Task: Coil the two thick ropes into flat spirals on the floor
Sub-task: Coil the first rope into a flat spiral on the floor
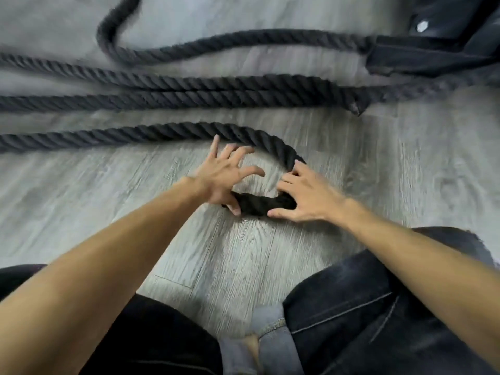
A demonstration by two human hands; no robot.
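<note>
Grey floor (243, 255) — fingers (215, 144) of left hand (223, 181) splayed, right hand (307, 197) grips rope (162, 131).

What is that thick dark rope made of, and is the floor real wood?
The rope looks like fibre strands twisted together. It is matte charcoal black and slightly fuzzy, and whether it is synthetic or cotton cannot be told. The floor shows grey wood grain in planks with thin seams and a soft sheen, so it is probably laminate or vinyl, possibly real wood.
</note>
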